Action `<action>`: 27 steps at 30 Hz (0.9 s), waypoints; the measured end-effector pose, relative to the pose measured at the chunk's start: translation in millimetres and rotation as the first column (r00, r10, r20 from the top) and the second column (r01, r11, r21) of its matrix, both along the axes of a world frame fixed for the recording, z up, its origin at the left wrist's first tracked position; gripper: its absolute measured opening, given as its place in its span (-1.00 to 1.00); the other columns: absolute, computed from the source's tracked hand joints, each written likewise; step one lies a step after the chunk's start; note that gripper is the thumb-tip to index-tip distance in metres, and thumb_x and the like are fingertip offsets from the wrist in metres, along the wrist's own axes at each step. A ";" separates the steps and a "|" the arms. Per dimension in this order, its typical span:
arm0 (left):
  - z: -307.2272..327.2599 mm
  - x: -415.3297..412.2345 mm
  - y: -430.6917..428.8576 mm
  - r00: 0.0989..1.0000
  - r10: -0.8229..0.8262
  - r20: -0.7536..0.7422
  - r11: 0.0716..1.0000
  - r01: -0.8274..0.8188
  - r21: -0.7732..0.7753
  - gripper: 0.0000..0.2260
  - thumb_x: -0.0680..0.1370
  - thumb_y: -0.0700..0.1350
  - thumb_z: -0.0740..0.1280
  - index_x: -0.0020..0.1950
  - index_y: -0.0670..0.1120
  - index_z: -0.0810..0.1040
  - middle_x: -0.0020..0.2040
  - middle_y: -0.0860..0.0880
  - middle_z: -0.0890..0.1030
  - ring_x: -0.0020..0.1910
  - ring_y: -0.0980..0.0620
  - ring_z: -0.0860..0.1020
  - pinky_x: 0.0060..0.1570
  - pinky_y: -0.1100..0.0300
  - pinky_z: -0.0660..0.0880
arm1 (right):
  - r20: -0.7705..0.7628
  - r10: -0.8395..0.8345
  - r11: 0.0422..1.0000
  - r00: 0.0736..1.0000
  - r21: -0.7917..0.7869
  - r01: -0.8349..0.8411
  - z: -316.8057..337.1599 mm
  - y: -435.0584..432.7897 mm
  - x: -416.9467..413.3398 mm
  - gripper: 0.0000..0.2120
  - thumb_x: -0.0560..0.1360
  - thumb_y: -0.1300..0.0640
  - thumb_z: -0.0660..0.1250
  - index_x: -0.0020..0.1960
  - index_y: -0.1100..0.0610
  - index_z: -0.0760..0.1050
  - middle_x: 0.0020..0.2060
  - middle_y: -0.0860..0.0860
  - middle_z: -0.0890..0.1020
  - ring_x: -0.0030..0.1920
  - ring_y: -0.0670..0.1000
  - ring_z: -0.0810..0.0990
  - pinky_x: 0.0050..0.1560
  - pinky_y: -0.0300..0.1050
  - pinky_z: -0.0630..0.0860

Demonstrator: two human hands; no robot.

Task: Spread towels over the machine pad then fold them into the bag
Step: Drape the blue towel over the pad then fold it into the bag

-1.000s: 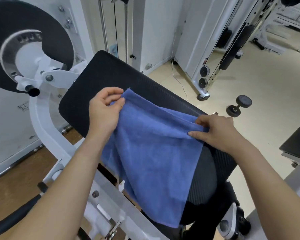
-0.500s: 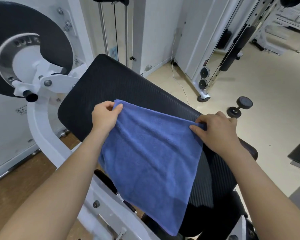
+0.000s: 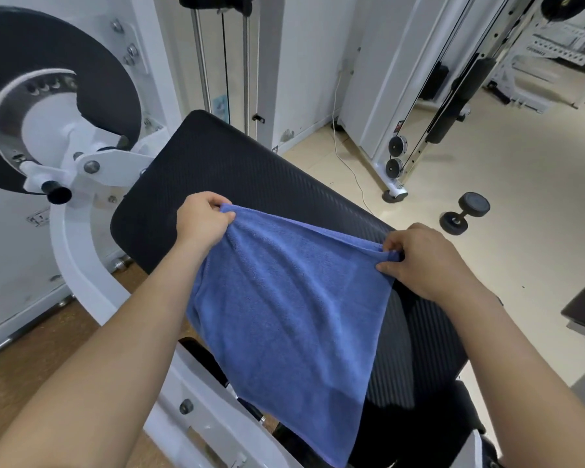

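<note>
Holding a blue towel (image 3: 291, 315) by its two upper corners over the black pad (image 3: 237, 170) of the machine. Pinching the upper left corner with the left hand (image 3: 201, 221), thumb and curled fingers closing tight on a small bunch of cloth. Pinching the upper right corner with the right hand (image 3: 423, 261) in the same way, fingers curling in around the gathered hem and thumb pressing against it from the near side.

Stretching the top edge between the two hands in a slightly sagging line, slanting across the middle of the pad from its left side toward its right edge. Letting the rest fall from that line as one flat sheet, covering much of the near half of the pad and draping past the pad's near edge, the lowest corner dangling at the bottom of the view. Leaving the far half of the pad and a strip along its right edge bare. Not showing whether the cloth under the hands is touching the pad or lifting just off it.

Sharing the view with a big black disc (image 3: 98, 79) on the white frame (image 3: 81, 275) beside the pad's far left corner, and with a small black dumbbell (image 3: 465, 212) lying on the pale floor (image 3: 520, 265) well beyond the pad's right edge.
</note>
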State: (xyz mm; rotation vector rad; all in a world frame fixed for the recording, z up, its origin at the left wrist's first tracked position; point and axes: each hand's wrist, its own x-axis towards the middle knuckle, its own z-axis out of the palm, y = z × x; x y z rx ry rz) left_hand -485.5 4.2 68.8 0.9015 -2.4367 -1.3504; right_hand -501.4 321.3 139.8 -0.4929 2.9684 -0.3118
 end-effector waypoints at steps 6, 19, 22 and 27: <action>5.5 9.7 -5.6 1.000 -0.029 -0.005 0.996 0.029 -0.079 -0.89 0.44 -0.23 0.45 -0.14 -0.06 0.57 -0.23 0.07 0.60 -0.19 0.05 0.57 -0.13 0.14 0.48 | 0.098 -0.016 1.000 0.995 -0.007 0.016 9.5 -2.5 4.0 -0.80 0.37 0.05 0.52 -0.32 0.03 0.51 -0.35 -0.06 0.55 -0.28 -0.02 0.50 -0.37 -0.16 0.32; 81.1 78.2 -43.6 0.945 0.144 -0.295 0.959 -0.060 0.277 -0.70 0.47 -0.40 0.38 -0.16 0.03 0.63 -0.15 0.03 0.66 -0.13 0.12 0.61 0.07 0.25 0.50 | -0.003 0.020 0.793 1.000 -0.608 -0.018 76.9 -10.9 32.0 -0.69 0.37 0.33 0.50 -0.01 -0.01 0.58 -0.22 0.10 0.61 -0.25 0.06 0.57 -0.08 -0.07 0.59; 129.2 81.8 -41.2 0.894 0.137 -0.426 0.979 -0.057 0.196 -0.75 0.46 -0.42 0.37 -0.11 -0.06 0.64 -0.17 0.05 0.64 -0.23 0.24 0.59 -0.14 0.40 0.50 | 0.009 0.006 0.710 1.000 -0.704 0.002 110.7 -17.0 29.1 -0.77 0.44 0.37 0.41 -0.07 0.05 0.64 -0.27 0.08 0.64 -0.33 -0.04 0.59 -0.21 -0.16 0.65; 181.9 91.4 -25.3 0.832 0.150 -0.533 0.989 -0.123 0.087 -0.79 0.46 -0.37 0.39 -0.06 -0.07 0.65 -0.20 0.03 0.64 -0.22 0.09 0.58 -0.34 0.40 0.48 | -0.118 -0.035 0.634 0.992 -0.770 -0.069 154.9 -14.9 41.2 -0.88 0.48 0.34 0.34 -0.12 0.16 0.58 -0.20 0.08 0.64 -0.30 0.07 0.67 -0.19 -0.06 0.62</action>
